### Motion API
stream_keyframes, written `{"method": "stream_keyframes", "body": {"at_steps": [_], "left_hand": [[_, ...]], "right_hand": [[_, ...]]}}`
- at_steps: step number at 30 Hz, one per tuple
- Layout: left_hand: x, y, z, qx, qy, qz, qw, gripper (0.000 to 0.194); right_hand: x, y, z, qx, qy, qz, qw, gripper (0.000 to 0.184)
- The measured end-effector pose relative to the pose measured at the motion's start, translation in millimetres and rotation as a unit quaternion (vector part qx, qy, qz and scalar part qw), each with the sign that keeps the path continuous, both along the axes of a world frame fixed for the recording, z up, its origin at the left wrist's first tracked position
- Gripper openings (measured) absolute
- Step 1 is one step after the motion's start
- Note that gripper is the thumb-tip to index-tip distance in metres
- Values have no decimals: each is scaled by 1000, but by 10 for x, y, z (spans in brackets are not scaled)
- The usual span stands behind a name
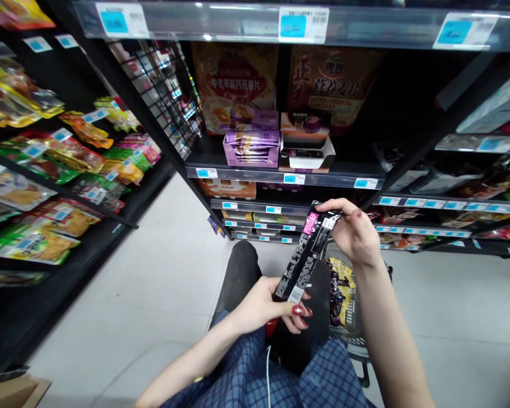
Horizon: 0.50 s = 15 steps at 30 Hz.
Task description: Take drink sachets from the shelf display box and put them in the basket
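Note:
A long, slim black stick packet (302, 258) with white print, a pink patch and a barcode slants across the space in front of my knees. My left hand (268, 306) grips its lower end, thumb on top and fingers underneath. Its upper end is pinched in my right hand (357, 233) between thumb and fingers. Beyond the packet, on the shelf, stand a purple display box (251, 152) of purple sachets and a white-edged open box (308, 156) with a few dark packets inside. Below my right forearm, several yellow and black sachets (341, 289) lie in a grey basket (359, 335).
Large cereal bags (238, 85) stand behind the boxes. A clear shelf edge with price tags (304, 25) crosses the top. Bagged snacks fill the left rack (46, 153). A cardboard box (17, 391) sits at the lower left. A white cable (268, 374) hangs over my lap.

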<state>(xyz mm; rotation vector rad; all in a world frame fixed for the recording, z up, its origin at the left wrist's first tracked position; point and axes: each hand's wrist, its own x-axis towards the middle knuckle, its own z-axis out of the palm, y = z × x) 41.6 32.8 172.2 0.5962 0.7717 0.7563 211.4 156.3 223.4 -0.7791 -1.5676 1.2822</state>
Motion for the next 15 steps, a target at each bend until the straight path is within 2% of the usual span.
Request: {"method": "stream_keyframes", "body": {"at_steps": [4,6,15], "left_hand": [[53,-2,-4,-12,38,11,999,38],[78,-1,-24,-14,42,19,999,37],[98,7,-60,-19,30,23,999,38]], "right_hand": [[-25,-48,51,80,-121,-79,986,18],[-38,-43,42,100,-152,-99,978,16],[-48,10,-32,81,-182,-100,975,16]]}}
